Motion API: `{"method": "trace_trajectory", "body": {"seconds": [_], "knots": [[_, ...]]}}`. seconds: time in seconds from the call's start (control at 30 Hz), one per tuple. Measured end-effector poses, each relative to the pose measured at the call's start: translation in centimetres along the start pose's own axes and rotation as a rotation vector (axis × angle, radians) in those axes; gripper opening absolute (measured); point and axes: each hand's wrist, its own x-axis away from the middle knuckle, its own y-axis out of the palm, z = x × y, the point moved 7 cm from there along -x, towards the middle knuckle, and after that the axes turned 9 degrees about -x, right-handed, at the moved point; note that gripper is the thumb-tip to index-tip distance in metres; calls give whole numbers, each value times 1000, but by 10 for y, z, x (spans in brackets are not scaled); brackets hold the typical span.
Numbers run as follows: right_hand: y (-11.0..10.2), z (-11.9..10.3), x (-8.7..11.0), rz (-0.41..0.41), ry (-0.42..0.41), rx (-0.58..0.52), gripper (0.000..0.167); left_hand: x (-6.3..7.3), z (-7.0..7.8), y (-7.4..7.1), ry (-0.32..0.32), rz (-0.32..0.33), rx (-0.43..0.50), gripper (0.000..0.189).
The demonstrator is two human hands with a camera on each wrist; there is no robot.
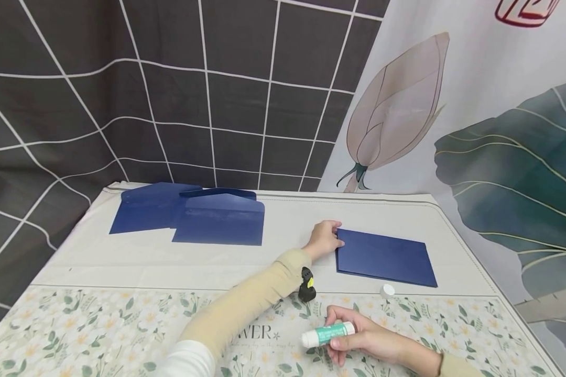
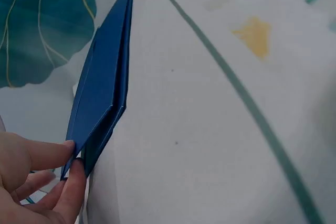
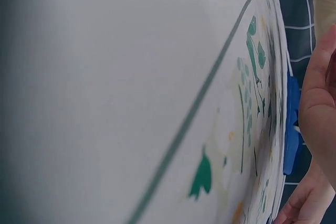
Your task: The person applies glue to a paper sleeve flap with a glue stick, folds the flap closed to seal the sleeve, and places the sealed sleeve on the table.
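Blue envelope (image 1: 384, 257) lying flat on the far, pale band of the tablecloth (image 1: 99, 267), right of centre, with a second blue layer showing along its left and near edges. The left hand (image 1: 323, 241) grips it at the left end; in the left wrist view the thumb is on the upper face and the fingers are at the edge and beneath, a narrow pinch, with the layers slightly parted close to the fingertips. The right hand (image 1: 368, 337), nearer and above the floral part of the cloth, holds a white glue stick (image 1: 327, 334) with a green label between thumb and fingers, its free white end pointing left; the print on the label is too small to read. A small white cap (image 1: 387, 290) sits just beside the near edge of the envelope, toward the right. At far left, an overlapping group of blue envelopes (image 1: 219, 222) lies well apart from the gripped one, their flaps extending to the far side. A beige left sleeve (image 1: 250, 298) crosses the cloth and partly covers printed lettering; a black device (image 1: 306, 285) with a yellow mark is at that wrist. Behind, a dark gridded curtain (image 1: 236, 99) hangs at left, and a pale curtain bearing a flower bud (image 1: 396, 104) and a teal leaf (image 1: 514, 167) at right.
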Motion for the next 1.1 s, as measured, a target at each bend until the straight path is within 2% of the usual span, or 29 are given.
{"method": "trace_trajectory", "body": {"seconds": [0.13,0.33,0.5,0.7,0.77,0.87,1.1], "knots": [[0,1,0,-1,6,-4,14,3,4,0,24,15,-54,51],[0,1,-1,-5,-3,-5,5,6,6,-2,59,14,-161,49],[3,-1,-2,-21,-13,2,26,6,4,-4,93,-6,-175,47],[4,-7,-2,1,-34,33,26,10,4,-10,119,-38,-169,48],[1,-13,-3,24,-52,95,23,13,3,-15,126,-33,-152,48],[-4,-26,-2,74,-69,192,21,18,-3,-26,122,10,-115,45],[-16,-49,3,199,-92,325,9,31,-30,-72,43,134,-126,38]]}}
